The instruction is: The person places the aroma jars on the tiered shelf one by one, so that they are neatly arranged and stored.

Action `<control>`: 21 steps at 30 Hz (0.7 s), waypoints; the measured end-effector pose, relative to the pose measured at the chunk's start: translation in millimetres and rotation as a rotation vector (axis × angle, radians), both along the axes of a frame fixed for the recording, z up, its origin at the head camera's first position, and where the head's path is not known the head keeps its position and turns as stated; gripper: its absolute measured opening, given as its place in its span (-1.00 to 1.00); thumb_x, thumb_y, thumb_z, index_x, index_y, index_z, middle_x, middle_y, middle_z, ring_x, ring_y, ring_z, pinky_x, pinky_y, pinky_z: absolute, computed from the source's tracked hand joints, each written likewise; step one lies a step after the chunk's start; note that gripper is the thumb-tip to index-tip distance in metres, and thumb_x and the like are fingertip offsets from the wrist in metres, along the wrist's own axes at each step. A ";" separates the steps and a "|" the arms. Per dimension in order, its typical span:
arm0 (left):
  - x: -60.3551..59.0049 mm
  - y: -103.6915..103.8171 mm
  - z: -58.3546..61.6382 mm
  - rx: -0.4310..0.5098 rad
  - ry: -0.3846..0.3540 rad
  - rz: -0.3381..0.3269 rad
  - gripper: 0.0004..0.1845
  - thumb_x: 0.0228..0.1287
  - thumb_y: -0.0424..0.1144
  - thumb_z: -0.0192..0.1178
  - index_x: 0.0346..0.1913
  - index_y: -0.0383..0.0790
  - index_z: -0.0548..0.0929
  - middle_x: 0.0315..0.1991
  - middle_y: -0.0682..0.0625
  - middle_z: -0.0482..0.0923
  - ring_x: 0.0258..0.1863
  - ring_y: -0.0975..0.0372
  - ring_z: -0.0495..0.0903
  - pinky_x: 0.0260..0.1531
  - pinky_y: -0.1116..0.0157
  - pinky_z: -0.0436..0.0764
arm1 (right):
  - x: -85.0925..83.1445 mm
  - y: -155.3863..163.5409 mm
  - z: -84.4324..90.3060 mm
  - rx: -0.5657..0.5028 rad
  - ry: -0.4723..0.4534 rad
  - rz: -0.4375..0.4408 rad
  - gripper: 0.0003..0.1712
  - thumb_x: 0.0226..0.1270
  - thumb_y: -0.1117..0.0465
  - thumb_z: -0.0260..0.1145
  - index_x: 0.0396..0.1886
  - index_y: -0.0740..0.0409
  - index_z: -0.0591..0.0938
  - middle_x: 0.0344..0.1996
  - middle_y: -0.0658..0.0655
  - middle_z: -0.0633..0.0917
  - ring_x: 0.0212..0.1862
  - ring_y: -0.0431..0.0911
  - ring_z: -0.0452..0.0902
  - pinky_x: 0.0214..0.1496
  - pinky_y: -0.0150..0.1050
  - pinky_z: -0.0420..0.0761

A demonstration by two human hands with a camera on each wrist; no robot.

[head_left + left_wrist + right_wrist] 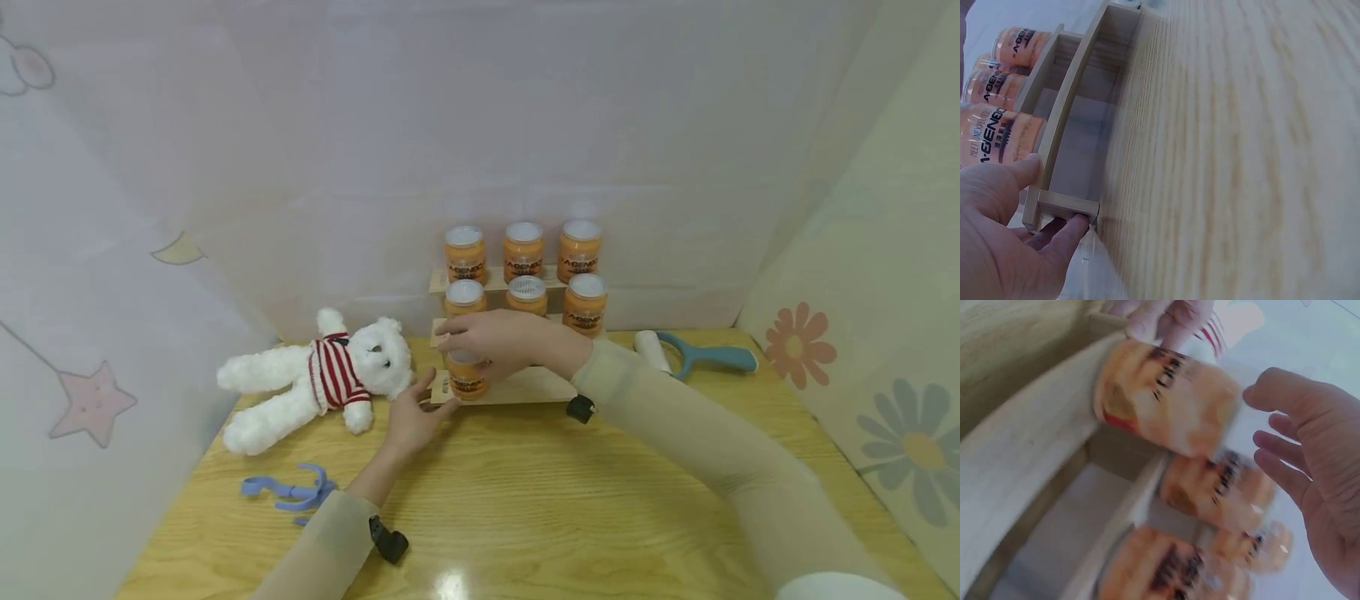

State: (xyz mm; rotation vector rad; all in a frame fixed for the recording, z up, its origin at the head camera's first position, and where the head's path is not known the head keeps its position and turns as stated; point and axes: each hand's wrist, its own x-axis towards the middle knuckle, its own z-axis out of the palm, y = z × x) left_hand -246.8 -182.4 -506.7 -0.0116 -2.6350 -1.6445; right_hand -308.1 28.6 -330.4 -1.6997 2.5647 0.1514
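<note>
A stepped wooden rack [525, 390] bears orange cans with pale lids, three on the top step and three on the middle one. One more can [468, 385] stands at the left end of the lowest step. My left hand [414, 419] holds that end of the rack; in the left wrist view its thumb lies on the front board, beside the can, and its fingers [1069, 237] curl round the end piece. Over the lowest can, my right hand [510, 337] has its fingers loosely bent. The right wrist view shows these fingertips [1254, 397] just off the can's lid end.
A white teddy bear [337, 375] in a red-striped shirt lies left of the rack. In front of it is a blue-purple pronged plastic tool [300, 492]. A lint roller [712, 358] with a teal handle lies right of the rack. Fabric walls [480, 125] enclose the table.
</note>
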 end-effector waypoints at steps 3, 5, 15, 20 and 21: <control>0.0 0.4 0.4 -0.006 0.001 0.005 -0.09 0.41 -0.05 0.46 0.68 -0.20 0.25 0.64 -0.17 0.30 0.35 -0.12 0.62 0.19 0.07 0.72 | 1.3 17.4 10.0 -0.103 0.012 0.026 -0.37 0.48 0.20 0.45 0.50 0.01 0.56 0.61 0.15 0.41 0.50 0.06 0.49 0.35 -0.09 0.66; -0.7 0.2 1.5 -0.005 0.001 0.009 -0.09 0.40 -0.06 0.47 0.67 -0.21 0.26 0.63 -0.18 0.31 0.35 -0.13 0.62 0.20 0.06 0.71 | 2.2 31.4 18.8 -0.164 0.027 0.038 -0.46 0.46 0.23 0.45 0.41 0.06 0.63 0.54 0.17 0.50 0.44 0.07 0.54 0.32 -0.08 0.67; -0.2 -3.2 3.7 -0.031 0.000 -0.023 -0.08 0.39 -0.11 0.47 0.65 -0.32 0.25 0.64 -0.23 0.27 0.38 -0.22 0.57 0.30 -0.03 0.64 | 12.2 128.9 39.9 -0.269 0.048 -0.038 -0.61 0.44 0.26 0.46 0.22 0.13 0.72 0.23 0.15 0.70 0.22 0.05 0.67 0.19 -0.01 0.70; -1.1 -3.0 5.1 -0.026 0.005 -0.022 -0.09 0.40 -0.12 0.47 0.65 -0.34 0.25 0.65 -0.23 0.26 0.42 -0.23 0.53 0.34 -0.05 0.61 | 26.8 185.2 39.7 -0.250 -0.006 -0.154 -0.64 0.44 0.27 0.46 0.20 0.07 0.73 0.17 0.08 0.73 0.22 0.05 0.68 0.23 0.06 0.69; -1.2 -2.9 5.3 -0.029 0.008 -0.021 -0.09 0.40 -0.11 0.47 0.65 -0.34 0.25 0.65 -0.22 0.27 0.42 -0.22 0.53 0.34 -0.05 0.60 | 30.9 196.7 39.0 -0.249 -0.006 -0.183 -0.63 0.43 0.28 0.47 0.19 0.05 0.74 0.16 0.06 0.74 0.22 0.05 0.68 0.22 0.07 0.69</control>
